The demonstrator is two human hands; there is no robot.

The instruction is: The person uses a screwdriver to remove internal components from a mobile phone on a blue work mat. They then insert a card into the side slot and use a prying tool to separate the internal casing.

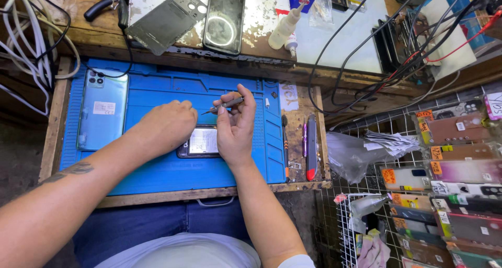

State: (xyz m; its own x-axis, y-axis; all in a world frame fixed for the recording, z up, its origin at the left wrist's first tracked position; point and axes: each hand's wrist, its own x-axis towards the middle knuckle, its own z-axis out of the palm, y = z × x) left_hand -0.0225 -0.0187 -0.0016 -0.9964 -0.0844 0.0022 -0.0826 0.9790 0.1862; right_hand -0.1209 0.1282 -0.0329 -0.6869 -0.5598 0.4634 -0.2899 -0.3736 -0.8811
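An opened phone (203,141) lies on a blue work mat (157,95), its inner plate showing between my hands. My left hand (166,126) rests on the phone's left end, fingers curled over it. My right hand (235,124) pinches thin metal tweezers (222,106), whose tip points left just above the phone, close to my left fingers. The phone's left and right ends are hidden under my hands.
A light blue phone back cover (102,110) lies on the mat's left. Two phones (224,18) and a glue bottle (285,27) sit on the shelf behind. Screwdrivers (311,147) lie right of the mat. Cables hang at both sides; phone cases (455,158) fill the right.
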